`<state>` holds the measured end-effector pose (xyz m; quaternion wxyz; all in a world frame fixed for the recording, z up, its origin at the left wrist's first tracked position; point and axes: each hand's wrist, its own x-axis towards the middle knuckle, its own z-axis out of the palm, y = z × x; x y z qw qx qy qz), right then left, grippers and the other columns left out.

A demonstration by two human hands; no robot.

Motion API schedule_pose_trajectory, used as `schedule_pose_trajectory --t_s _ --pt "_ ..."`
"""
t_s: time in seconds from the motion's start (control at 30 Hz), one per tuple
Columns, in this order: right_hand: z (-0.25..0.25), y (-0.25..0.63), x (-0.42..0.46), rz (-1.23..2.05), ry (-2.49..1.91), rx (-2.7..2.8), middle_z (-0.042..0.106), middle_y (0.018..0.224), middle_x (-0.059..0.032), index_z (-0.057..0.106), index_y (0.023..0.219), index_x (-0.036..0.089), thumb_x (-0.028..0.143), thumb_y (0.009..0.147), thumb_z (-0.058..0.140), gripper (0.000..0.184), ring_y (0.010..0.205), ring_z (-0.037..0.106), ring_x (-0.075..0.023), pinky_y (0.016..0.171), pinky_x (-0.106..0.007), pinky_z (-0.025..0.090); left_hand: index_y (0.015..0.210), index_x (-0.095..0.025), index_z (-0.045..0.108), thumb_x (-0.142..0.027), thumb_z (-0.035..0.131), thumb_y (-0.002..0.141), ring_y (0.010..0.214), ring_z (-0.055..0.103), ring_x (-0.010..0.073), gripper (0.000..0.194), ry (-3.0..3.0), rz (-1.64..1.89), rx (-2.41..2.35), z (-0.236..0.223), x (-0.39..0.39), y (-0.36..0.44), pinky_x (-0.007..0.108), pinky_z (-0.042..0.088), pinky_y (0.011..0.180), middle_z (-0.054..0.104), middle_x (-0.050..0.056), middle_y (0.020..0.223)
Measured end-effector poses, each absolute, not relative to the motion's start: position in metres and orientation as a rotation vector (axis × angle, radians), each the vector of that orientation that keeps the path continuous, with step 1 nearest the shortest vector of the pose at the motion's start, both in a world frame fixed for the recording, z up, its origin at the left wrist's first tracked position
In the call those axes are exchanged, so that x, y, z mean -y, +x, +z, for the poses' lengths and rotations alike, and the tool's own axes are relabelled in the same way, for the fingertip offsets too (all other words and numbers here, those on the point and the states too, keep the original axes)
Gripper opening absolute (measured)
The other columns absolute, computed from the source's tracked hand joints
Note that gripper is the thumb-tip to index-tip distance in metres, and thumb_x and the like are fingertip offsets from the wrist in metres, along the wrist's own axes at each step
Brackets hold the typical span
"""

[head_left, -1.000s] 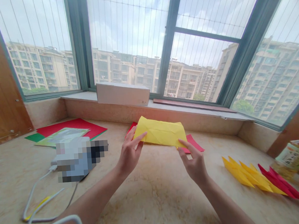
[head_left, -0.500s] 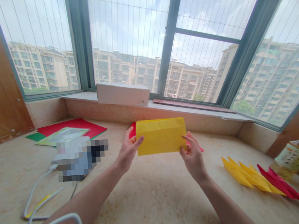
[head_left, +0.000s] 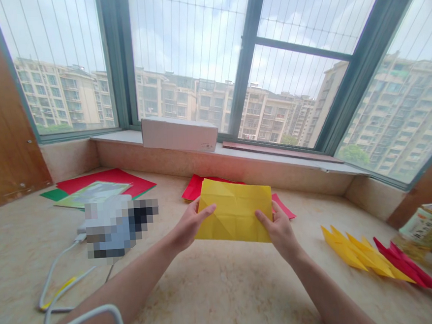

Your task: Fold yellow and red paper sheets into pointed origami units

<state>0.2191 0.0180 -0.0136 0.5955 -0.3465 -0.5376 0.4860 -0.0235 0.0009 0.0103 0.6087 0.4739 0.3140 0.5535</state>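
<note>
A creased sheet of yellow paper (head_left: 236, 210) is held up above the counter between my two hands. My left hand (head_left: 191, 225) grips its left edge, thumb on the near face and fingers behind. On the right edge, my right hand (head_left: 279, 226) pinches the sheet the same way, its thumb lying on the near face. Fold lines cross the paper. Behind it, red paper (head_left: 193, 187) lies on the counter, partly hidden by the yellow sheet.
Folded yellow paper pieces (head_left: 366, 255) and a folded red piece (head_left: 408, 267) lie to the right, near a bottle (head_left: 423, 226). Red sheets (head_left: 136, 180), a blurred-out object (head_left: 113, 228) and a white cable (head_left: 48, 277) are on the left. A white box (head_left: 179, 134) sits on the sill.
The yellow paper has come down a little and tilted back, showing a larger, creased face. Both my hands have shifted with it, still holding its sides.
</note>
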Motion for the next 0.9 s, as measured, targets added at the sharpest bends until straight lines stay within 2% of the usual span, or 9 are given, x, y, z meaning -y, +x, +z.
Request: schedule_pose_trajectory --t_s 0.13,0.2,0.3,0.37,0.43,0.53,0.67,0.8,0.9 --pt "-0.012 0.217 -0.017 1.015 -0.799 1.234 0.069 0.119 -0.0115 0.045 0.135 0.024 0.043 0.078 0.075 0.068 0.097 0.071 -0.0273 0.078 -0.041 0.06 0.128 -0.018 0.058 -0.031 0.075 0.08 0.103 0.07 0.03 0.053 1.018 1.197 -0.656 0.007 -0.001 -0.02 0.041 0.057 0.088 0.069 0.015 0.121" --pt "-0.011 0.218 -0.016 0.995 -0.813 1.253 0.069 0.119 -0.0123 0.036 0.144 0.024 0.044 0.079 0.073 0.077 0.092 0.071 -0.0267 0.071 -0.039 0.06 0.126 -0.016 0.059 -0.029 0.076 0.079 0.103 0.07 0.03 0.052 1.011 1.255 -0.655 0.005 -0.005 -0.019 0.042 0.057 0.09 0.07 0.016 0.12" --pt "-0.01 0.22 -0.015 0.999 -0.893 1.32 0.073 0.099 -0.0088 0.029 0.149 0.022 0.045 0.079 0.073 0.085 0.069 0.069 -0.0213 0.053 -0.031 0.053 0.125 -0.017 0.059 -0.028 0.075 0.08 0.103 0.07 0.0289 0.049 0.977 1.369 -0.675 0.004 -0.009 -0.018 0.042 0.057 0.09 0.07 0.015 0.12" --pt "-0.01 0.22 -0.015 0.999 -0.93 1.368 0.072 0.085 -0.0038 0.031 0.148 0.021 0.043 0.079 0.074 0.085 0.057 0.064 -0.0168 0.049 -0.027 0.048 0.126 -0.018 0.059 -0.029 0.074 0.081 0.102 0.07 0.0283 0.048 0.966 1.391 -0.681 0.005 -0.009 -0.019 0.041 0.058 0.089 0.07 0.014 0.12" --pt "-0.012 0.22 -0.016 0.991 -0.938 1.393 0.071 0.081 -0.0022 0.036 0.145 0.02 0.044 0.08 0.072 0.078 0.054 0.061 -0.0151 0.048 -0.026 0.047 0.124 -0.018 0.061 -0.03 0.074 0.081 0.101 0.071 0.0284 0.047 0.963 1.361 -0.678 0.007 -0.008 -0.021 0.04 0.058 0.087 0.07 0.014 0.12" --pt "-0.017 0.22 -0.02 0.905 -0.962 1.445 0.071 0.097 -0.0075 0.048 0.137 0.021 0.047 0.083 0.067 0.062 0.068 0.066 -0.0189 0.054 -0.027 0.05 0.121 -0.017 0.063 -0.03 0.075 0.08 0.099 0.071 0.0289 0.045 0.955 1.268 -0.635 0.007 -0.002 -0.022 0.039 0.058 0.085 0.072 0.015 0.115" --pt "-0.031 0.219 -0.025 0.696 -1.014 1.597 0.065 0.122 -0.0124 0.054 0.133 0.021 0.049 0.087 0.06 0.054 0.106 0.063 -0.0273 0.082 -0.039 0.054 0.118 -0.014 0.065 -0.03 0.076 0.079 0.1 0.071 0.0298 0.043 0.965 1.143 -0.54 0.005 0.006 -0.019 0.037 0.057 0.085 0.073 0.016 0.112" --pt "-0.038 0.215 -0.022 0.47 -1.124 1.642 0.055 0.134 -0.0161 0.045 0.142 0.02 0.048 0.088 0.06 0.063 0.115 0.058 -0.0296 0.093 -0.048 0.049 0.113 -0.012 0.067 -0.03 0.076 0.079 0.1 0.071 0.031 0.04 0.953 1.111 -0.495 0.005 0.01 -0.016 0.038 0.057 0.084 0.072 0.017 0.113" --pt "-0.03 0.212 -0.015 0.456 -1.045 1.704 0.051 0.14 -0.0148 0.05 0.139 0.022 0.047 0.091 0.056 0.054 0.124 0.052 -0.0304 0.102 -0.052 0.042 0.115 -0.013 0.066 -0.031 0.076 0.08 0.103 0.07 0.0324 0.041 0.959 1.139 -0.505 0.006 0.01 -0.013 0.04 0.056 0.087 0.072 0.017 0.114"
